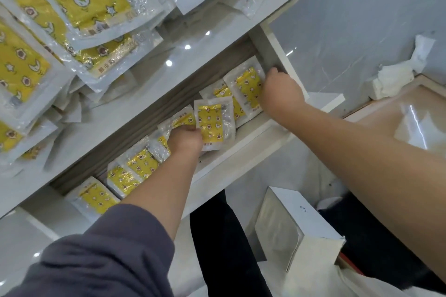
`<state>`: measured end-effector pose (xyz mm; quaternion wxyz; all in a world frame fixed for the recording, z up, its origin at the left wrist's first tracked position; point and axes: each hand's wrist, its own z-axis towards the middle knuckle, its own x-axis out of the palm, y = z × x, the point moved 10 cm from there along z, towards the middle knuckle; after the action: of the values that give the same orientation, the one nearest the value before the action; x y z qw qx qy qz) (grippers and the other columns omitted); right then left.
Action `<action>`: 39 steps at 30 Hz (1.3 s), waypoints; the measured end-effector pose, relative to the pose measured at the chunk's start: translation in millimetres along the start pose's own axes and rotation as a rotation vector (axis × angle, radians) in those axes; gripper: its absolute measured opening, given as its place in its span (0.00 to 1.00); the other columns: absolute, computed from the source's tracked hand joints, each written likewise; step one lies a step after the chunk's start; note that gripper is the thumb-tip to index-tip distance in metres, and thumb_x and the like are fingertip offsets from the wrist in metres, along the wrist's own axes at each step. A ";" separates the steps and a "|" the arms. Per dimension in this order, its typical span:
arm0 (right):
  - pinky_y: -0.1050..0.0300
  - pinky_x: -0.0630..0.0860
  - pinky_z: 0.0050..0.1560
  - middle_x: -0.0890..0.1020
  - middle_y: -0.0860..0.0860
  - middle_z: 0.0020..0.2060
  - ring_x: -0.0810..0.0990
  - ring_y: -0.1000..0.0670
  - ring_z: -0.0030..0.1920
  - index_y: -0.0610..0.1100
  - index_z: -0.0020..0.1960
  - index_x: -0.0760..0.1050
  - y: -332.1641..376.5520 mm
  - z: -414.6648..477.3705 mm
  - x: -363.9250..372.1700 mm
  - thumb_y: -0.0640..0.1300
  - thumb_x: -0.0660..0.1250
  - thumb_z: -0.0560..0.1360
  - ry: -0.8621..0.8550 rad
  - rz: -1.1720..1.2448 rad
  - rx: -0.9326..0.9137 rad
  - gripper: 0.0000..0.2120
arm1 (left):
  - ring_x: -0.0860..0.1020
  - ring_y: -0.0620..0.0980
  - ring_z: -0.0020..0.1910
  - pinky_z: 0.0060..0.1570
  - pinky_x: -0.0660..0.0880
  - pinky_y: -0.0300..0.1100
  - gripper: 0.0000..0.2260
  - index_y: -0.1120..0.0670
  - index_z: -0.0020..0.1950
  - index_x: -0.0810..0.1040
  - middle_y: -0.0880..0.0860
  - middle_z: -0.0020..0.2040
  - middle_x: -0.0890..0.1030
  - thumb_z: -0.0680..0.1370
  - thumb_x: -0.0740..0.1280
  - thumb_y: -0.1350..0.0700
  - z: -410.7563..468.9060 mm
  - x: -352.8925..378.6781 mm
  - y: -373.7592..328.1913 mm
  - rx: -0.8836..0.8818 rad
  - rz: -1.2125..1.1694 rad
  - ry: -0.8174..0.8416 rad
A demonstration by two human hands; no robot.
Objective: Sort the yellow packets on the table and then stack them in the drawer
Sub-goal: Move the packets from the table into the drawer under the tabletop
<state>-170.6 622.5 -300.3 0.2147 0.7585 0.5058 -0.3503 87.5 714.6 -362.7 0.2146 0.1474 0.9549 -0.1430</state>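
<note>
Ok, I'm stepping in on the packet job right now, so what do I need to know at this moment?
Left hand: reaching into the open drawer, fingers curled round a packet in the middle of the row.
Right hand: on the end packet at the drawer's right end; its grip is hidden.
Done: a row of yellow packets already lies along the drawer.
Left: a big pile remains on the table; sort it and stack it in the drawer.
</note>
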 end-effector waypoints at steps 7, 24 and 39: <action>0.49 0.72 0.41 0.66 0.41 0.66 0.72 0.38 0.60 0.46 0.73 0.60 52.1 -17.8 26.8 0.31 0.66 0.71 0.044 -0.121 -0.354 0.34 | 0.81 0.54 0.34 0.45 0.82 0.50 0.09 0.55 0.39 0.79 0.56 0.39 0.83 0.79 0.64 0.61 -7.3 5.1 5.0 -0.016 -0.099 0.034; 0.38 0.68 0.66 0.44 0.45 0.78 0.52 0.36 0.76 0.55 0.78 0.43 70.7 -26.6 47.0 0.40 0.69 0.70 0.035 -0.469 -0.524 0.47 | 0.76 0.55 0.49 0.47 0.76 0.46 0.08 0.55 0.53 0.76 0.53 0.52 0.78 0.78 0.60 0.57 -15.0 13.8 -21.8 0.594 0.778 0.228; 0.26 0.56 0.69 0.32 0.51 0.76 0.33 0.36 0.75 0.63 0.76 0.35 91.0 -40.1 93.8 0.37 0.67 0.73 0.263 -0.469 -0.547 0.50 | 0.70 0.63 0.63 0.55 0.73 0.56 0.26 0.62 0.68 0.65 0.62 0.64 0.69 0.76 0.69 0.52 17.6 -95.4 76.6 0.326 0.845 -0.083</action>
<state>-51.8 671.6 -346.6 0.2565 0.5753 0.7636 -0.1419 202.7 757.8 -350.9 0.2660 0.5502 0.7666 -0.1972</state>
